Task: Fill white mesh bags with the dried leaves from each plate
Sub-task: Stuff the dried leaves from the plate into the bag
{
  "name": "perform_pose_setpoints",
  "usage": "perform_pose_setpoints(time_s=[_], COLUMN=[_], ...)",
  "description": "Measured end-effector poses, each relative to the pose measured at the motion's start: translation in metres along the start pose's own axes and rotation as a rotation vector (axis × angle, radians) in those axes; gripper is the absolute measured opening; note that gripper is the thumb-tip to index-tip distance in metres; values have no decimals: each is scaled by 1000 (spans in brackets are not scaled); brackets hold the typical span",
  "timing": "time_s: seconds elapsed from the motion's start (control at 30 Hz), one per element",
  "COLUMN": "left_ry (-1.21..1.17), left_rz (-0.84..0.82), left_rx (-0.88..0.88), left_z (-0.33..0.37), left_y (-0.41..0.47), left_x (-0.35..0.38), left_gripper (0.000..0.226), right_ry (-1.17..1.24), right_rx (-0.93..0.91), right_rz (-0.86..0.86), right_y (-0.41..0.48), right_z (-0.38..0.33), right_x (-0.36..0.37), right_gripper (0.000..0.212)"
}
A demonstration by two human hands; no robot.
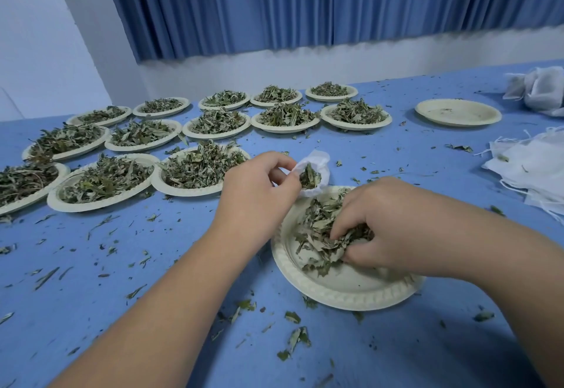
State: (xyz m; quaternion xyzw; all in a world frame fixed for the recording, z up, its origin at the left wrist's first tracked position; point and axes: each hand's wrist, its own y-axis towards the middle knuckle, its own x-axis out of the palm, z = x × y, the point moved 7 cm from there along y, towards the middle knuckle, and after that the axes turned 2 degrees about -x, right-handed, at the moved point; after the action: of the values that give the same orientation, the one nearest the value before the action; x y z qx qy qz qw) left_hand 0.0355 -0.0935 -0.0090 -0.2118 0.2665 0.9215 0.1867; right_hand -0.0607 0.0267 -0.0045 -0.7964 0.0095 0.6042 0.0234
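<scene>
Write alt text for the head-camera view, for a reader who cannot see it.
A person's left hand holds open a white mesh bag while the right hand gathers dried leaves from a paper plate. More leaf-filled plates sit on the blue table behind.

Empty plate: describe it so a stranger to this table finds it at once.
On the blue table, look far right, past the rows of leaf-heaped plates. The empty plate sits alone beside crumpled white bags. Unlike every other plate, it holds only crumbs.
</scene>
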Motion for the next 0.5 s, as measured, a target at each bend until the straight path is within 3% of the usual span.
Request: perform_pose_setpoints(time_s=[0.5], left_ry=[177], left_rz=[44], left_rx=[114], left_z=[17], left_y=[-7], left_x=[-12], left_gripper=[7], right_ry=[545], right_rx=[93], right_rz=[288], right_y=[-4], right_z=[21], right_x=[-37], right_gripper=[5])
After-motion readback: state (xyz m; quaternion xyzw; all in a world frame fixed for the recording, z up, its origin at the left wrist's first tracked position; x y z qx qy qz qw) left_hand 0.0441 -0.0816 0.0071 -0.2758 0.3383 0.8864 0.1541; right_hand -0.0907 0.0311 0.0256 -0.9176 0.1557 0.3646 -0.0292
